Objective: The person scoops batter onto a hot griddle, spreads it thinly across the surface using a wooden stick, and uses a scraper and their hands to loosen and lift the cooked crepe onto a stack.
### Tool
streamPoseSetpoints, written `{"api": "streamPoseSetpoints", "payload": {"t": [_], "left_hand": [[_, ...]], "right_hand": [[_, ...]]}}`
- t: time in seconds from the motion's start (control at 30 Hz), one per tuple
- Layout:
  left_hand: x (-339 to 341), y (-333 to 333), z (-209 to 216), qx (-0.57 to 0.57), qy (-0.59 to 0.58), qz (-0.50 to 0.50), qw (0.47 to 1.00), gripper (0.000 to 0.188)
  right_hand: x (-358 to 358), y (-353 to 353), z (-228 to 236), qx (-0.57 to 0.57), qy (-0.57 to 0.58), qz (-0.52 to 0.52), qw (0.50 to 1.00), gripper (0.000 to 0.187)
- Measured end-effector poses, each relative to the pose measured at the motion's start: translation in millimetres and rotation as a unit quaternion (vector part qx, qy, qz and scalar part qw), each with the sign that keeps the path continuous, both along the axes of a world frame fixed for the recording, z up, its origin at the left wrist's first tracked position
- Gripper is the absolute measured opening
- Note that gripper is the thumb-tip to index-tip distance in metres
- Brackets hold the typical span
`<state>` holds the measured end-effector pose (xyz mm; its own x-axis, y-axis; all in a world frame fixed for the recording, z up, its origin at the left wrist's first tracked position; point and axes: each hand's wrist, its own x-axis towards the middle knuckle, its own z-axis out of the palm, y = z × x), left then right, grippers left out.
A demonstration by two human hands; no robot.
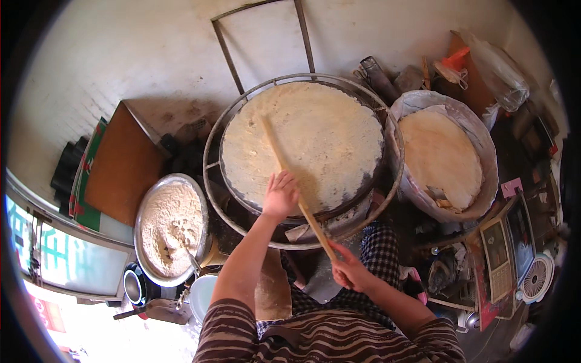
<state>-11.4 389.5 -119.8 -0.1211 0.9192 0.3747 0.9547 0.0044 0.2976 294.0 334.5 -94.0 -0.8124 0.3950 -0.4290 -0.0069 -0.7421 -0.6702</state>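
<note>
A long flat wooden spreader (314, 224) reaches from near my body out over a large round griddle (384, 172). My right hand (351, 270) is closed round its near end, beyond the griddle's front edge. Farther up, my left hand (281, 195) is on the spreader's middle, its fingers over the wood; the thumb side is partly hidden. The far end rests on a thin, pale sheet of batter (327, 130) that covers nearly the whole griddle. Its surface looks dry and patchy, with a dark, ragged rim at the right and front.
A metal ring frame (207, 181) surrounds the griddle. To the left stands a metal bowl (142, 242) of pale flour-like mixture with a utensil in it. On the right, a plastic-lined basin (489, 175) holds round flatbreads (439, 154). A small white fan (537, 277) stands at lower right.
</note>
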Motion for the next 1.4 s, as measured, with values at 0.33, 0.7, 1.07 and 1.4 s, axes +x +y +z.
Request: {"api": "streamPoseSetpoints", "payload": {"t": [0.33, 0.7, 1.07, 1.4], "left_hand": [[16, -123, 1, 0.005, 0.062, 0.076, 0.995, 0.05], [74, 80, -19, -0.07, 0.003, -0.087, 0.994, 0.061], [37, 64, -10, 0.015, -0.03, -0.056, 0.998, 0.031], [53, -90, 3, 0.008, 0.051, 0.039, 0.998, 0.048]], "right_hand": [[20, -15, -14, 0.406, -0.114, 0.127, 0.898, 0.061], [74, 55, 10, 0.695, -0.456, 0.059, 0.553, 0.063], [25, 21, 13, 0.079, -0.065, -0.034, 0.994, 0.061], [66, -16, -19, 0.337, -0.091, 0.058, 0.935, 0.06]]}}
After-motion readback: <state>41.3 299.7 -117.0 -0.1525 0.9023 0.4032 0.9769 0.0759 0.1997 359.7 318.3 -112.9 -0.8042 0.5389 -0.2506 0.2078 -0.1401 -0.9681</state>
